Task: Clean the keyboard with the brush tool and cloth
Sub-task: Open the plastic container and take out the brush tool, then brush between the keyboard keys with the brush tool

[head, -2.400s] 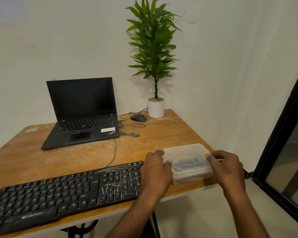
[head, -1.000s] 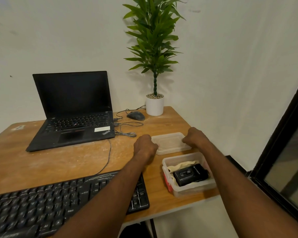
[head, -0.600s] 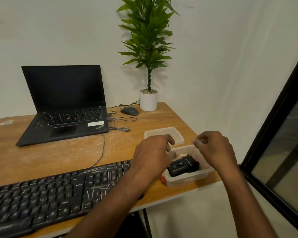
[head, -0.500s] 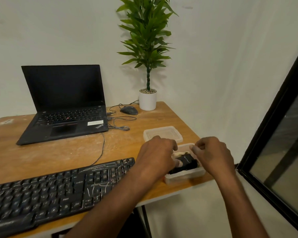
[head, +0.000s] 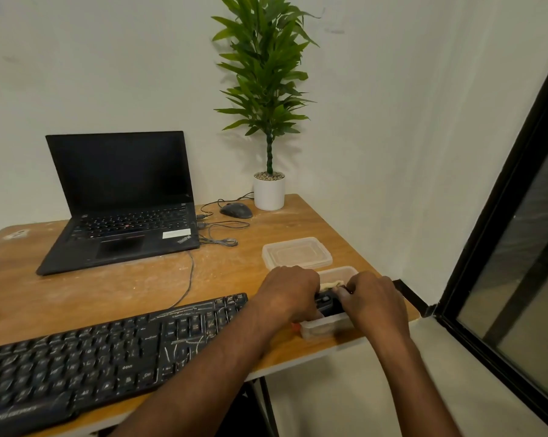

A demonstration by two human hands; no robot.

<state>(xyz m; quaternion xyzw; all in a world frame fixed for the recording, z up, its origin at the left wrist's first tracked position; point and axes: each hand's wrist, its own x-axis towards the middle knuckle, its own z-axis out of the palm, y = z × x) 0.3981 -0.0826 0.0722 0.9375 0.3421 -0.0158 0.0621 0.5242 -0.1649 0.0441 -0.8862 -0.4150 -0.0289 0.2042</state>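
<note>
At the desk's right front corner, the left hand and right hand both reach into the open plastic container, fingers curled round the black brush tool; a cream cloth lies behind it; the keyboard sits just left.

Both forearms extend forward from the lower edge of the view and converge to the right of centre, backs of the hands upward. The left hand has its fingers curled downward, their tips hidden. The right hand lies just beside it, fingers likewise bent down and inward toward the left hand; what either hand grips cannot be told.
</note>
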